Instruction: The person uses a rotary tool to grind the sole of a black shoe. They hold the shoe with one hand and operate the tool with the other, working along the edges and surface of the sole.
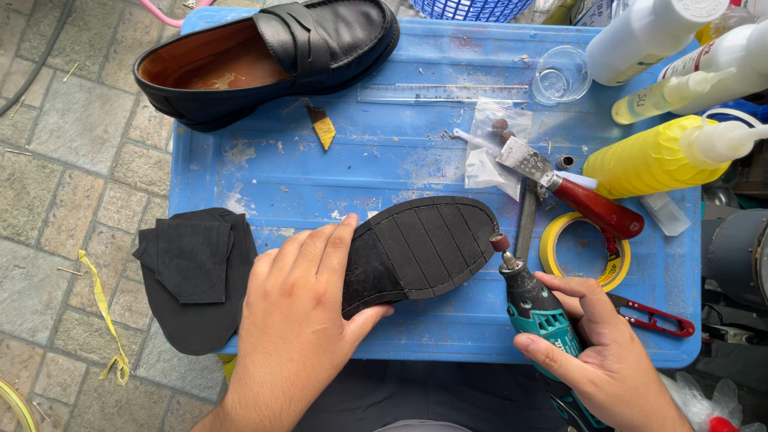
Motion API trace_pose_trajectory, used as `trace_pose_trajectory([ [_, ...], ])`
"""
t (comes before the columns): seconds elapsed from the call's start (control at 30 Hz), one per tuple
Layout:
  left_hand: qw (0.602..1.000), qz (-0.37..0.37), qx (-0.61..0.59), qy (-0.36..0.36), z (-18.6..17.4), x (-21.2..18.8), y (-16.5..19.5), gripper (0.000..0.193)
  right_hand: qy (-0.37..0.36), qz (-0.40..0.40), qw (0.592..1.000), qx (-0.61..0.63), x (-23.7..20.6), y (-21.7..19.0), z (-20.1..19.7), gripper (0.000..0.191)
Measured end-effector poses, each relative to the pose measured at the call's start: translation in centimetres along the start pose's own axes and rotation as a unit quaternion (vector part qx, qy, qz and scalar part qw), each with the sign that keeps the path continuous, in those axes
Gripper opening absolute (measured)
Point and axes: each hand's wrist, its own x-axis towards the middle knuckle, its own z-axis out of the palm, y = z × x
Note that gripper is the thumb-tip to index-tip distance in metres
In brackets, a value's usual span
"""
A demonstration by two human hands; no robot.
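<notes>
A black ribbed rubber sole [424,248] lies tread up on the blue plastic work surface [376,160]. My left hand [300,320] presses flat on its heel end. My right hand [600,352] grips a teal and black rotary tool [536,308]. The tool's small sanding drum [500,242] sits right at the sole's toe edge. A black leather loafer [268,56] with a tan lining rests at the far left of the surface.
Black rubber pieces [196,272] lie at the left edge. To the right are a red-handled scraper [572,188], a yellow tape roll [584,252], red snips [652,316], a yellow bottle [660,156], white bottles [648,32], a clear cup [560,76]. Stone paving [64,200] lies left.
</notes>
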Motion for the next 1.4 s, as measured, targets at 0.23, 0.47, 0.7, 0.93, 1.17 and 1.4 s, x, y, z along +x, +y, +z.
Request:
trace_pose_trajectory([
  [0.23,0.994,0.110,-0.018,-0.011,-1.2,0.1,-1.1,0.089,-0.018,-0.162,0.981,-0.102,-0.7,-1.5,-1.3,0.076],
  [0.47,0.973,0.226,-0.003,-0.040,-0.6,1.8,-2.4,0.091,-0.008,-0.236,0.913,-0.333,-0.4,-4.7,-2.0,0.078],
  [0.7,0.977,0.188,-0.032,-0.095,-0.7,2.8,-2.1,0.093,-0.011,-0.245,0.857,-0.453,1.1,-7.8,-0.3,0.078],
  [0.93,0.973,0.210,-0.016,-0.093,-0.7,2.5,-2.4,0.096,-0.029,-0.204,0.842,-0.498,1.4,-9.2,0.2,0.084],
  [1.17,0.972,0.211,-0.030,-0.098,-0.5,2.2,-2.7,0.092,-0.030,-0.265,0.819,-0.508,1.8,-9.3,0.7,0.079],
  [1.4,0.962,0.250,-0.022,-0.110,-0.9,2.5,-2.7,0.093,-0.025,-0.285,0.827,-0.484,1.1,-9.4,0.6,0.076],
])
